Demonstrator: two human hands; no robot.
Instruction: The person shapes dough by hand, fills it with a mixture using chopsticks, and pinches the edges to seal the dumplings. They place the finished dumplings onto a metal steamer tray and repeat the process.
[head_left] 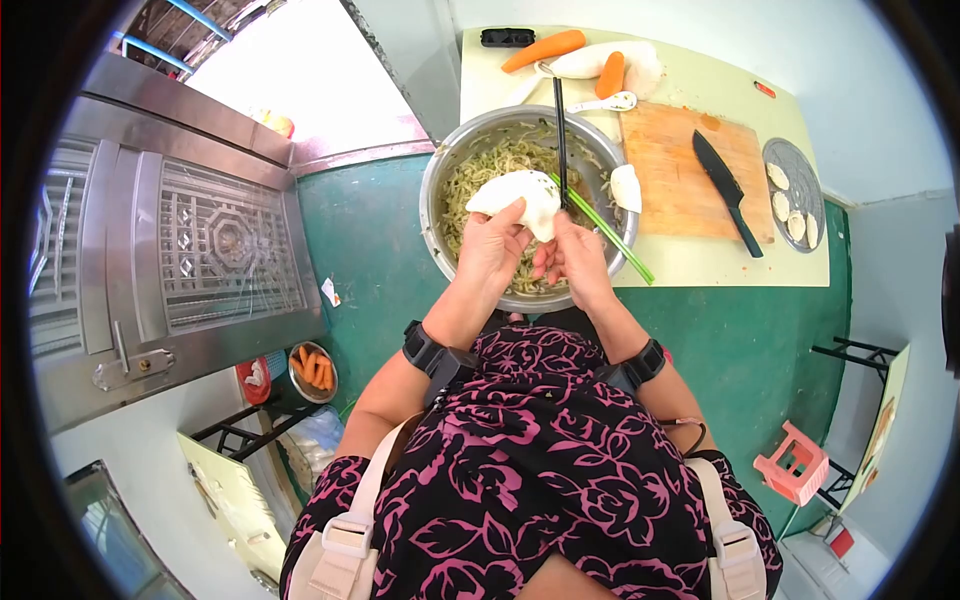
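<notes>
A large white dumpling is between my two hands, held over a steel bowl of shredded green filling. My left hand grips its left side, thumb on top. With fingertips closed together, my right hand pinches the dumpling's lower right edge. A pair of black chopsticks reaches from the bowl's far side down toward my right hand. Green sticks lie across the bowl's right rim. Beside them, a white piece rests at the rim.
Right of the bowl, a cutting board carries a black knife. A round tray beyond it holds several dumplings. Carrots, a white radish and a spoon lie at the table's back. A pink stool stands lower right.
</notes>
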